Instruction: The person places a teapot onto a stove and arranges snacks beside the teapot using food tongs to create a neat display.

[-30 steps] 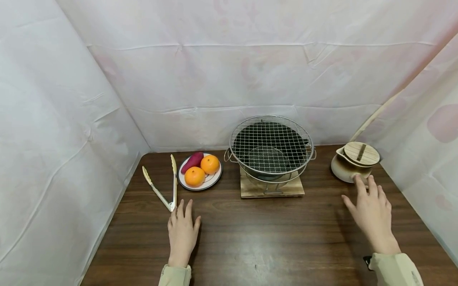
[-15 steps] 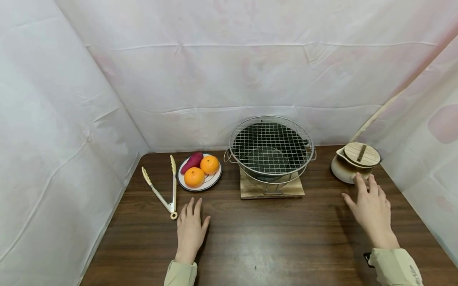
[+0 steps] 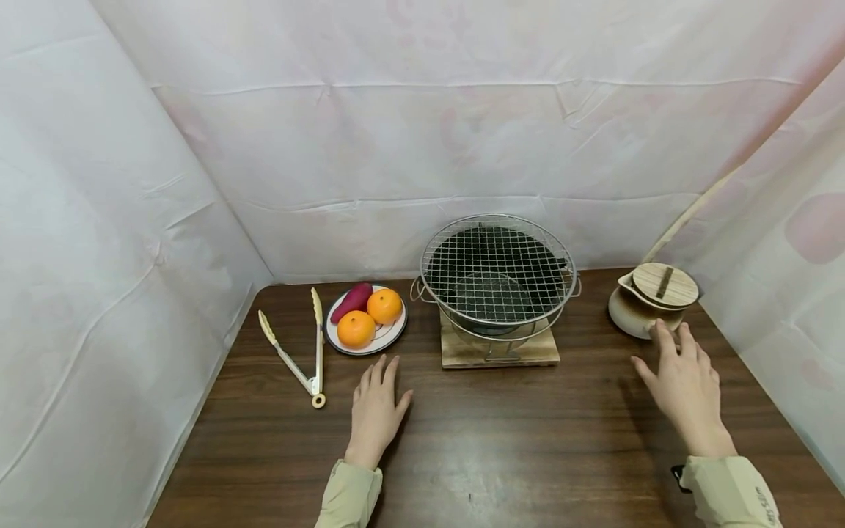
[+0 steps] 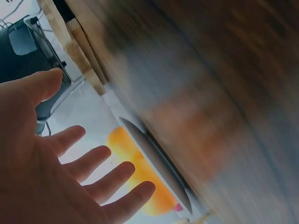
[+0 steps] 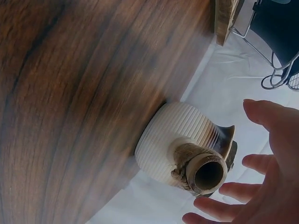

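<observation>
My left hand, fingers spread and holding nothing, is over the table just in front of a plate. On that plate lie two oranges and a purple sweet potato; the left wrist view shows the oranges beyond my fingertips. My right hand, its fingers apart, is close in front of a ribbed teapot with a wooden lid. In the right wrist view the teapot's hollow side handle points toward my fingers.
Tongs lie spread on the table at the left. A dark round grill pot with a wire mesh on top stands on a wooden board at the middle back. White cloth hangs behind and at both sides of the table.
My left hand has moved right, away from the end of the tongs, whose ring now shows. My right hand has stayed nearly still by the teapot.
</observation>
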`<state>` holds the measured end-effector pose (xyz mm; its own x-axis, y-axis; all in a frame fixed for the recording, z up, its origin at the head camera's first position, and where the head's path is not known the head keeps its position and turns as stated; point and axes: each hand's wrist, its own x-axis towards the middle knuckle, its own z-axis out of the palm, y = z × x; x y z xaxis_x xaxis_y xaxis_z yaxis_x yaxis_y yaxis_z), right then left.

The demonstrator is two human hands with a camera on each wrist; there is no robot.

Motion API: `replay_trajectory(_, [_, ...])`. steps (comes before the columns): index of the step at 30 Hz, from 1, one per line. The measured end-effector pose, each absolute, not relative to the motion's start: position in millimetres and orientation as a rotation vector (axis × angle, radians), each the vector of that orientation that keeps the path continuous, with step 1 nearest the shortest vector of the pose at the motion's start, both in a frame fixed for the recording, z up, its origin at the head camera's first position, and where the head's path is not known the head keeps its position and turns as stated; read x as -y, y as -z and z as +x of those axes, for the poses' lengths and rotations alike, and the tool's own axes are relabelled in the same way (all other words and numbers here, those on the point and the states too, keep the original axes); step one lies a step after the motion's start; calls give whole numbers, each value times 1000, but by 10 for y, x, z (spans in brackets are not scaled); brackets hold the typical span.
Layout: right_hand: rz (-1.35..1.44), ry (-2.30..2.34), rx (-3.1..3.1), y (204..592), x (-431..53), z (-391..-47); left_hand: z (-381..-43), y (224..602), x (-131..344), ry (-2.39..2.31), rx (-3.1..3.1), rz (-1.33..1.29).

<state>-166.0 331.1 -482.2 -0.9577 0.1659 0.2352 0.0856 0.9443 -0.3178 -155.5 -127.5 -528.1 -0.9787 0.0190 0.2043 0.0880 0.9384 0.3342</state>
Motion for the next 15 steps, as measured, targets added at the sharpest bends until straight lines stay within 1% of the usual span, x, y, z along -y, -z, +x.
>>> replay_trajectory(15, [-195, -451, 2871, 4881, -3344, -1700, -1814, 5272, 1005, 591, 2955, -215])
